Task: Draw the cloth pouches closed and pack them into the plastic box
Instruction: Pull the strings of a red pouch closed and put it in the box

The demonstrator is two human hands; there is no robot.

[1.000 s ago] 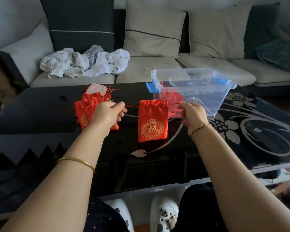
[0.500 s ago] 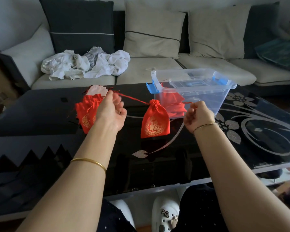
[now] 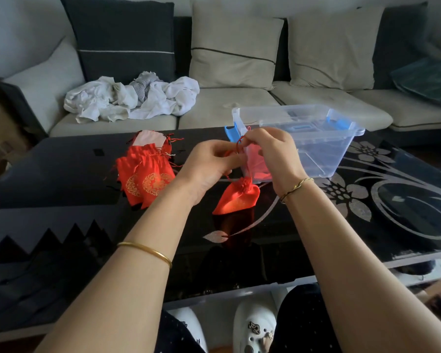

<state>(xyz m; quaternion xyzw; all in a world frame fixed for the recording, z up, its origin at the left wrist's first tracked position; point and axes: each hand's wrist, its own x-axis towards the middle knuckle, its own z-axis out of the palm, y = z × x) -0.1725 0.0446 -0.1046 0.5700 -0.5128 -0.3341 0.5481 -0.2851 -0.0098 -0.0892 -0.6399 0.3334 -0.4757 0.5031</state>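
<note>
Just in front of the near left corner of the plastic box [image 3: 329, 154], both hands meet above the black glass table [image 3: 61, 174]. The left hand [image 3: 209, 166] has its fingers curled in narrow, thumb and fingertips pinching the red drawstring [image 3: 238, 147]. The right hand [image 3: 270, 154] is likewise closed tight, its thumb and forefinger nipping a small loop of the same cord close to the left fingertips. Below the hands, on that cord, is a red cloth pouch [image 3: 237, 198] with its mouth gathered into a tight pucker. It lies tilted with its lower corner down toward the glass, though I cannot tell whether it touches the surface. To the left, well clear of the hands, a pile of red pouches [image 3: 143, 177] with gold round emblems lies flat on the table, their mouths and loose cords pointing toward the sofa [image 3: 239, 103]. The box is clear plastic, lidless, with a blue clip [image 3: 231, 131] at its left end and another at its right. Through its near wall, red cloth shows at the left end, partly hidden behind the right hand, and how many pouches that is cannot be made out. Something clear with blue parts lies further right inside. Crumpled white cloth [image 3: 133, 98] sits on the sofa seat behind.
</note>
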